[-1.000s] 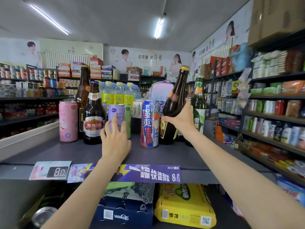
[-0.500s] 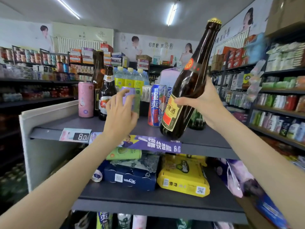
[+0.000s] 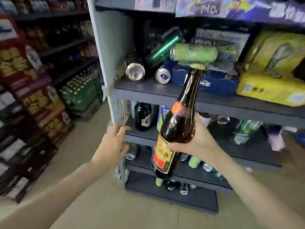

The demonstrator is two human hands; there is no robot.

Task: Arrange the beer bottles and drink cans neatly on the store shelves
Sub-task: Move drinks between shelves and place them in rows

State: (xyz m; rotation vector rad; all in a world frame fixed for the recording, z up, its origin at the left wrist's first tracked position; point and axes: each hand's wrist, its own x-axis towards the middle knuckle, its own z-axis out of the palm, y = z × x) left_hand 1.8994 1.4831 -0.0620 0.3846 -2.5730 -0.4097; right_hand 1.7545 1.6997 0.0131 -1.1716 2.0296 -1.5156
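My right hand grips a tall brown beer bottle by its body, tilted with the gold cap up, in front of the dark store shelves. My left hand is by the shelf unit's left post, and a blurred bit of the purple can shows at its fingertips, so it seems to hold it. Cans lie on their sides on the upper shelf: a silver-bottomed one, a blue one, a dark green one and a light green one.
A yellow carton and a blue multipack fill the upper shelf's right. A dark bottle stands on the shelf below, and more cans lie lower down. Stacked drink cases and green bottle packs line the left aisle.
The view has dropped from the top shelf to the lower shelves. Both hands came down, the right carrying the brown bottle and the left lifting the purple can off the top shelf.
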